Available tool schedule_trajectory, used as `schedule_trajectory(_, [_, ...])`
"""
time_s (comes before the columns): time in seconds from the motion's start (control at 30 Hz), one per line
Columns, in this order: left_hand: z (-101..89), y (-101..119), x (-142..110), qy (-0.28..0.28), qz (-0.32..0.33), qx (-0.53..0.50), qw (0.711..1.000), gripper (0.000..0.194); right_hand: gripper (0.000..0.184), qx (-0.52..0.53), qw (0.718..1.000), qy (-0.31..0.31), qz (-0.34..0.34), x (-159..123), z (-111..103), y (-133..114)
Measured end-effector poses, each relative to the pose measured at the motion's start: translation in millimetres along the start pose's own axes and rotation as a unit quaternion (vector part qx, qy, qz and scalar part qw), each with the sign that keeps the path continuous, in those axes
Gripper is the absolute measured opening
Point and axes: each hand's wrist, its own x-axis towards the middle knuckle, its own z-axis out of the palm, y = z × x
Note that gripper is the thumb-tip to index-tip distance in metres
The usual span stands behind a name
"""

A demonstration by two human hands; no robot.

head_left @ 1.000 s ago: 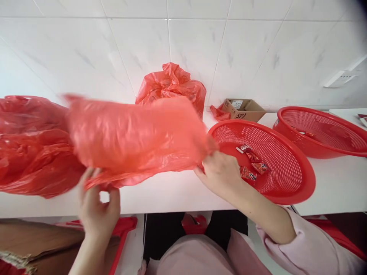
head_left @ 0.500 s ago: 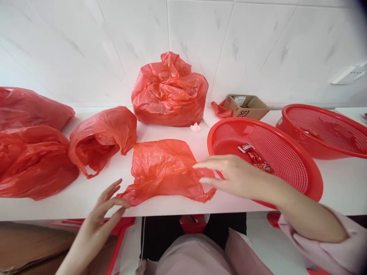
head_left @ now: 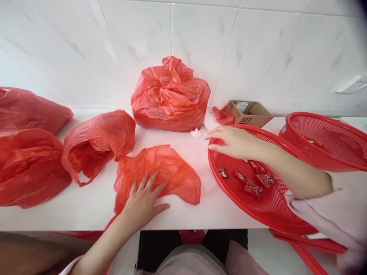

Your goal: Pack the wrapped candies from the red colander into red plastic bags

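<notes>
My left hand (head_left: 145, 204) lies with spread fingers on a flat red plastic bag (head_left: 172, 173) near the table's front edge. My right hand (head_left: 231, 141) is over the left part of the rim of a red perforated basket (head_left: 219, 183), fingers stretched out and nothing held in them. Whether it touches the rim I cannot tell. Several small red snack packets (head_left: 253, 188) lie on the basket's bottom, and my right forearm hides part of its inside.
A bulging red bag (head_left: 170, 99) stands against the tiled wall. An open-mouthed red bag (head_left: 100, 133) and fuller red bags (head_left: 28, 164) are on the left. Behind the basket are a small cardboard box (head_left: 254, 114) and a second red basket (head_left: 329, 149). A crumpled pink scrap (head_left: 195, 133) lies mid-table.
My left hand has moved right onto the flat bag, which has shifted left. My right hand has left the bag and moved to the basket's rim. More packets now show in the basket.
</notes>
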Motion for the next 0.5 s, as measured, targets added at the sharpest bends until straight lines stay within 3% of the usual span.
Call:
schedule_trajectory(0.07, [18.5, -14, -12, -0.03, -0.016, -0.009, 0.999, 0.072, 0.035, -0.004, 1.0, -0.027, -0.008, -10, 3, 5])
schedule_trajectory(0.23, [33.3, -17, -9, 0.008, -0.001, -0.067, 0.998, 0.069, 0.032, -0.032, 0.99, -0.085, 0.109, -24, 18, 43])
schedule_trajectory(0.37, [17.7, 5, 9, -0.003, 0.041, -0.111, 0.993, 0.066, 0.039, 0.016, 0.99, -0.137, 0.024, -43, 58, 34])
schedule_trajectory(0.5, [-7.3, 20, 0, 0.028, 0.104, -0.121, 0.987, 0.056, 0.028, -0.009, 0.992, -0.126, -0.006, -56, 90, 11])
